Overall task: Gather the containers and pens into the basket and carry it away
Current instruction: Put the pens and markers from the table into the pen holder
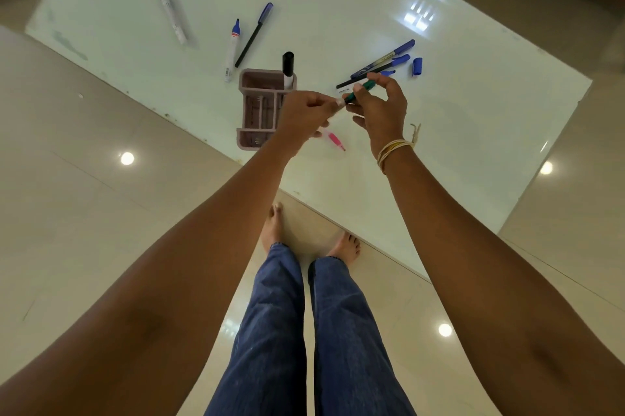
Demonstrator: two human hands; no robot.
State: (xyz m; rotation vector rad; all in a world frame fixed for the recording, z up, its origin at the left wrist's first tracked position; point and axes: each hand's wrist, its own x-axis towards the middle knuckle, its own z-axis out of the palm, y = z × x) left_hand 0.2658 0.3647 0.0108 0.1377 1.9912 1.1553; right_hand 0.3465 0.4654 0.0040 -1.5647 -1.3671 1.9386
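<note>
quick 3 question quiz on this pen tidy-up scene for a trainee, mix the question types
1. True or false: the pink basket already holds a black-capped marker.
2. Which colour is the marker held between both hands? A) red B) green C) yellow
3. Fill in: the pink pen lies on the table just below the ____ hand.

Key
1. True; it stands upright in a far compartment.
2. B; the left hand and right hand both pinch it.
3. left

Bare arms; thread bracelets (394,150) on right wrist; blue jeans (304,331); barefoot
</note>
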